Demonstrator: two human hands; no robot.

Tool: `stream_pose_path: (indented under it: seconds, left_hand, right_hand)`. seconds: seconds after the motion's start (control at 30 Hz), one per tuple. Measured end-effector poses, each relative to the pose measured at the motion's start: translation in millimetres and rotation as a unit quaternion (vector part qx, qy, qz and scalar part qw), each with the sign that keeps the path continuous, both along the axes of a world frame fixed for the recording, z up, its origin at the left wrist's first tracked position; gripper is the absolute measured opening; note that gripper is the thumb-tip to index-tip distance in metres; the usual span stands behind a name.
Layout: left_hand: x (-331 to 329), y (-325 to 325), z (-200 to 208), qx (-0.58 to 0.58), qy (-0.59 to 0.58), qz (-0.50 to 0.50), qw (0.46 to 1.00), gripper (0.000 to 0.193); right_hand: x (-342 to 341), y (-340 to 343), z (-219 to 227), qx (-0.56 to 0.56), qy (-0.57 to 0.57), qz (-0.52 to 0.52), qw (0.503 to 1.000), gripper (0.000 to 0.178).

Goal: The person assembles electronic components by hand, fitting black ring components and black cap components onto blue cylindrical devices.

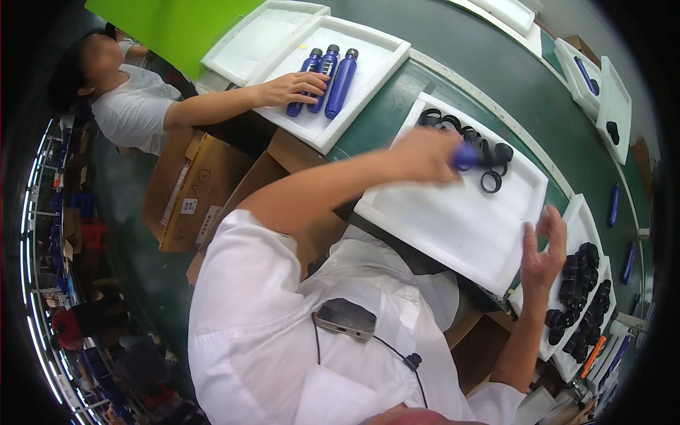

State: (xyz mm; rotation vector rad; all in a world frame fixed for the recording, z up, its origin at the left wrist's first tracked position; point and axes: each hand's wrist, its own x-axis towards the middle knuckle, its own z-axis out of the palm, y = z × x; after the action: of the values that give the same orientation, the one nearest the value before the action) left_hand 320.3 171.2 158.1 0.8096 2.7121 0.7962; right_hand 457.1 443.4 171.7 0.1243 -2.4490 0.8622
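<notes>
My left hand (425, 156), smeared by motion, reaches over a white foam tray (453, 225) and is closed around a blue bottle (465, 156). Only part of the bottle shows, and its dark end points right. Black rings (491, 182) and other black round parts lie beneath and around it along the tray's far side. At the tray's right edge, my right hand (545, 248) is raised with thumb and fingers apart and nothing in it.
At the far left, a co-worker's hand (301, 88) rests on blue bottles (342, 85) in another foam tray (386, 64). Foam trays of black parts (577, 283) sit at right. Cardboard boxes (191, 191) stand at left. Blue bottles (614, 205) lie along the right side.
</notes>
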Motion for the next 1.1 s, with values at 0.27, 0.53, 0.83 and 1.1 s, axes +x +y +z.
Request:
stream_pose_path:
  seconds: [0.27,0.53,0.83,1.1]
  left_hand:
    - [-134.3,-142.8,-39.9,0.136,0.069,0.348,0.925,0.048]
    - [-165.8,-156.8,-25.6,0.194,-0.026,0.333,0.922,0.049]
    - [-276.8,72.7,-36.1,-0.106,0.235,0.030,0.966,0.045]
    - [-393.0,194.2,-90.7,-0.134,0.285,-0.022,0.949,0.048]
  right_hand:
    - [4.8,-21.8,-79.7,-0.003,-0.138,0.070,0.988,0.030]
    - [-1.5,-15.4,-84.9,-0.060,-0.182,0.029,0.981,0.022]
    - [-3.5,-22.1,-81.5,-0.030,-0.187,-0.019,0.982,0.021]
    - [-10.5,-28.9,-70.7,-0.083,-0.215,-0.048,0.972,0.020]
